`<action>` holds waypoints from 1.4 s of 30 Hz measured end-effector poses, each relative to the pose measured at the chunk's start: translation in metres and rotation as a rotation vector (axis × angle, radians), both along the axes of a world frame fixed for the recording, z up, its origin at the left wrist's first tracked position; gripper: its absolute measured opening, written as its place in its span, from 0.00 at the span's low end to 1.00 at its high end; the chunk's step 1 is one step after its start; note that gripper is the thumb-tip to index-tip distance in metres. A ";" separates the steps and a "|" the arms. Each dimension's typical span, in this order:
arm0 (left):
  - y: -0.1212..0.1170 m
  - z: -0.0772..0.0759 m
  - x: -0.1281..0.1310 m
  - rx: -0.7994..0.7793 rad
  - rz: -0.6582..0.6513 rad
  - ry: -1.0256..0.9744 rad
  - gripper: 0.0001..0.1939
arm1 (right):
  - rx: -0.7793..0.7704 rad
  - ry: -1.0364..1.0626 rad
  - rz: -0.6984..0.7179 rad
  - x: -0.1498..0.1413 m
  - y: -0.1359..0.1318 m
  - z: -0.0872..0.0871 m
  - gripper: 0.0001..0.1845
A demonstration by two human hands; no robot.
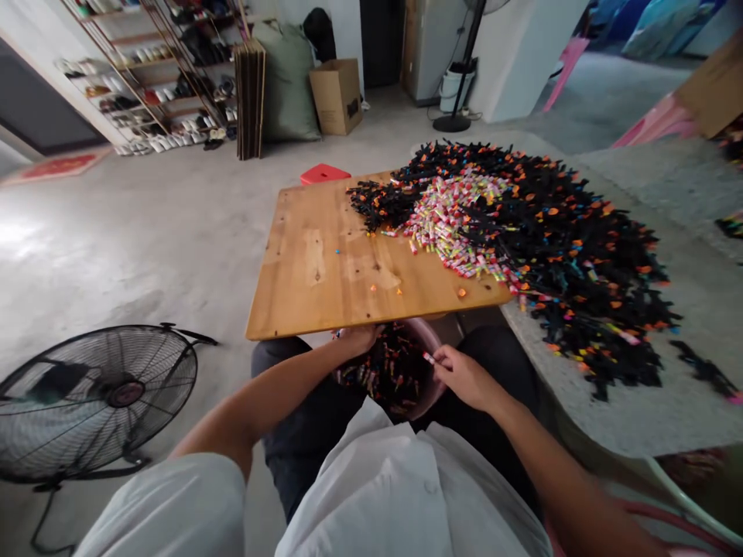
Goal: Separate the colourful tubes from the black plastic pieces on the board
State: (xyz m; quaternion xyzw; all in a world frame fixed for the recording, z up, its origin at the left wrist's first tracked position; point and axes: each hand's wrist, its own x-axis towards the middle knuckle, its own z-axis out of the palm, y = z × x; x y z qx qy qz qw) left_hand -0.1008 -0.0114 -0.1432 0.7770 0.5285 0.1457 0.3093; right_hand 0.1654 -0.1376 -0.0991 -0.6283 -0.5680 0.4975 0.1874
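Observation:
My right hand (463, 377) is closed in a pinch on a small tube (428, 358) with a red and white end, above the right rim of a pink basin (433, 338). The basin sits between my knees, partly under the table edge. Inside it lie many black pieces (400, 365) with orange and coloured bits. My left hand (361, 340) reaches over the basin's left side; its fingers are mostly hidden by the table edge and the contents, so what they hold does not show.
Across the wooden table (313, 290) and the grey slab beside it spreads a heap of black plastic pieces (569, 224). A pile of small coloured tubes (450, 220) lies within it. To the left stands a floor fan (124, 394). A red stool (325, 173) shows behind the table.

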 end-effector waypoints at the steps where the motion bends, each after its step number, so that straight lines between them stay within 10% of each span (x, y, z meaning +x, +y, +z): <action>1: -0.011 0.007 -0.004 0.005 -0.056 0.011 0.22 | 0.007 0.046 -0.033 -0.002 -0.002 0.002 0.09; 4: -0.041 0.033 -0.014 0.008 -0.158 -0.103 0.20 | 0.052 0.221 -0.116 -0.011 -0.010 0.008 0.13; 10: -0.055 0.083 0.009 -0.475 0.399 -0.970 0.27 | 0.141 0.532 -0.198 -0.043 -0.016 0.031 0.14; 15: -0.045 0.094 0.052 -0.608 0.564 -1.431 0.24 | 0.262 0.674 -0.246 -0.068 -0.004 0.050 0.14; 26: -0.050 0.115 0.082 -0.575 0.484 -1.355 0.28 | 0.388 0.716 -0.375 -0.076 0.003 0.049 0.15; 42: -0.044 0.108 0.084 -0.462 0.463 -1.306 0.29 | 0.331 0.753 -0.421 -0.063 0.004 0.042 0.14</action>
